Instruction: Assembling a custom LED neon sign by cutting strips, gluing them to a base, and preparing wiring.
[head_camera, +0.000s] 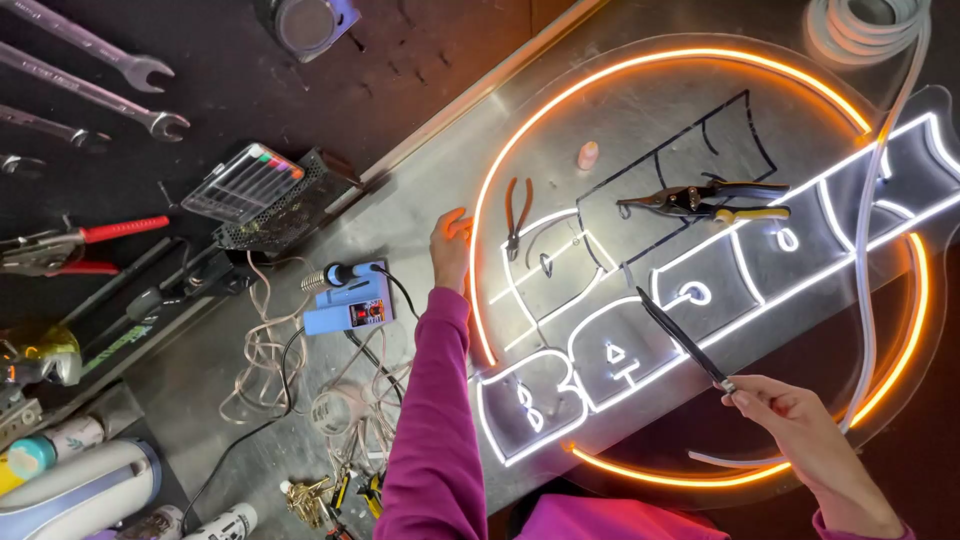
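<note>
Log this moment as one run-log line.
left hand: on orange neon ring edge | right hand: holds thin black tool over white letters | pliers, snips on sign

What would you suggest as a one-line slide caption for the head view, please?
Left hand on the rim of a lit neon sign; right hand holds a thin black tool over its white letters.

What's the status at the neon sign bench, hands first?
Left hand on the sign's orange neon ring. Right hand holds thin black tool over the white lettering. Pliers, snips lying on panel.
</note>
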